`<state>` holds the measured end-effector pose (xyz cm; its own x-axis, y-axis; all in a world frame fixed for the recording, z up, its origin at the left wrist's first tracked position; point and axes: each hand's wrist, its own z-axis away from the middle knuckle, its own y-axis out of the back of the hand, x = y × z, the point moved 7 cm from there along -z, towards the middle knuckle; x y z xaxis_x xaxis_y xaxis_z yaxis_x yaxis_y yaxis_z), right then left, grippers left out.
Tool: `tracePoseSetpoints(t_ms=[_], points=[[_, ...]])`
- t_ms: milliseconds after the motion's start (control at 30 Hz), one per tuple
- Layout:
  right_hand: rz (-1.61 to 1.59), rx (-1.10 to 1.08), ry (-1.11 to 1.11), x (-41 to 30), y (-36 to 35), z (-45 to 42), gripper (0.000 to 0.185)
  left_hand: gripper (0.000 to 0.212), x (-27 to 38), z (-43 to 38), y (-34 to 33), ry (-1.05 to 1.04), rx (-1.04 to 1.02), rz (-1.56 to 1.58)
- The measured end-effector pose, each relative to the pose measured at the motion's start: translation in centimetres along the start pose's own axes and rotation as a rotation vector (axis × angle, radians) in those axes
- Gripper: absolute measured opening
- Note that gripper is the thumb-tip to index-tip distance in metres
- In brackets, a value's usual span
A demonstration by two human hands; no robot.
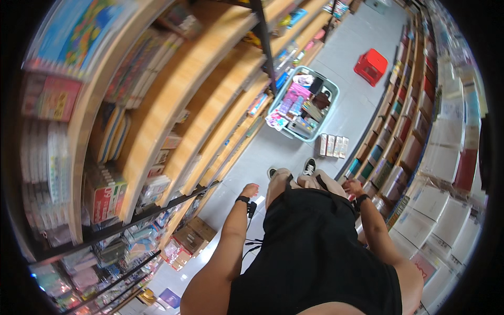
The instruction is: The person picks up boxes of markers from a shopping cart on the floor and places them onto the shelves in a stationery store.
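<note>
My left hand [251, 190] hangs beside my left leg over the tiled floor, fingers loosely bent and nothing visible in it. By my right thigh is my right hand [354, 188], close to the low book shelves, its fingers slightly curled and no object to be seen in it. Ahead of my shoes, a light blue plastic tub [336, 94] stands on the floor, filled with mixed goods. Among them are a pink package [296, 93] and a dark brown item [322, 100]. Several boxed packs [334, 146] stand in a row just outside the tub's near right corner.
Wooden shelves [165, 114] with books and stationery line my left. Lower racks of books [393, 157] and white boxed stacks [429, 202] run along my right. A red plastic stool [371, 67] stands farther up the aisle. Cardboard boxes [193, 236] sit on the floor behind my left hand.
</note>
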<state>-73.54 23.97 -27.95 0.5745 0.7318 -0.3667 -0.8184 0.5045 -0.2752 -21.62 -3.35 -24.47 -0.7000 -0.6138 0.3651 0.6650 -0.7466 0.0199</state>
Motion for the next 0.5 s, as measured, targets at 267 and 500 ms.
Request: tracePoseSetpoints(t_ms=[267,500], points=[[0.238,0.34,0.006,-7.1,0.3,2.4,0.015,0.028,10.5,2.8,-2.2,0.007,0.131,-0.168],[0.645,0.312,0.096,-6.6,7.6,-7.2,0.034,0.028,15.9,-5.9,-6.6,-0.264,-0.072,-0.162]])
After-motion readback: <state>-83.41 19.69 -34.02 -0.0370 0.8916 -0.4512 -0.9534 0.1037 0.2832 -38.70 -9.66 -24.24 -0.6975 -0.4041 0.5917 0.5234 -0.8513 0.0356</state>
